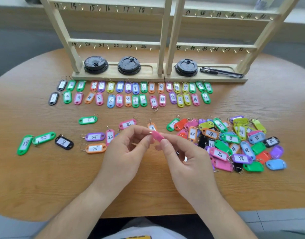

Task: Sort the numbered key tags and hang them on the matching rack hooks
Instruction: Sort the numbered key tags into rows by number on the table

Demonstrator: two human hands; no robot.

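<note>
Left hand [124,152] and right hand [188,161] each pinch an end of one pink plastic key tag [157,136], held just above the wooden table [45,178]; label unseen, probably being turned to read; numbered rows of coloured tags [131,94] wait below the wooden hook rack [117,44]; unsorted heap of tags [234,140] to the right.

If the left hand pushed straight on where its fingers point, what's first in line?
Beyond the pink tag it pinches with the right hand, the left hand would likely meet the orange tag just ahead first; its height above the table is unclear.
</note>
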